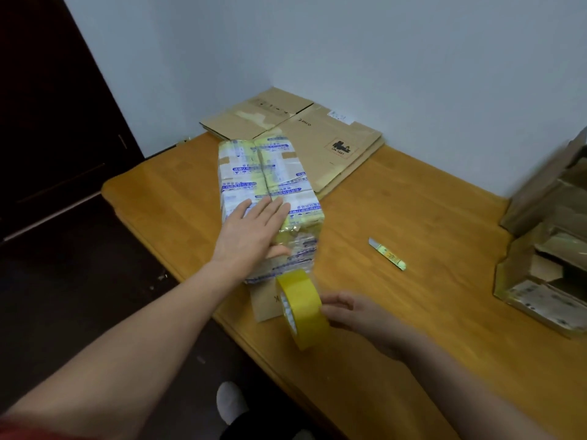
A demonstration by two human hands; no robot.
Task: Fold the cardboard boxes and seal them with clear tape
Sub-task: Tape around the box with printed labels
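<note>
A closed cardboard box [263, 173], covered in printed white and yellowish tape, stands on the wooden table [413, 223]. My left hand [251, 233] lies flat with straight fingers on the near end of its top, thumb down the front face. A roll of yellowish clear tape [303, 308] stands on edge just in front of the box. My right hand [352, 312] holds the roll from its right side, fingers curled around its rim. A strip of tape runs from the roll up onto the box's front face.
Flattened cardboard boxes [320, 134] lie at the table's far corner against the wall. A small utility knife [387, 254] lies right of the box. Several folded boxes [546, 249] are stacked at the right edge. A cardboard flap [263, 304] lies under the roll.
</note>
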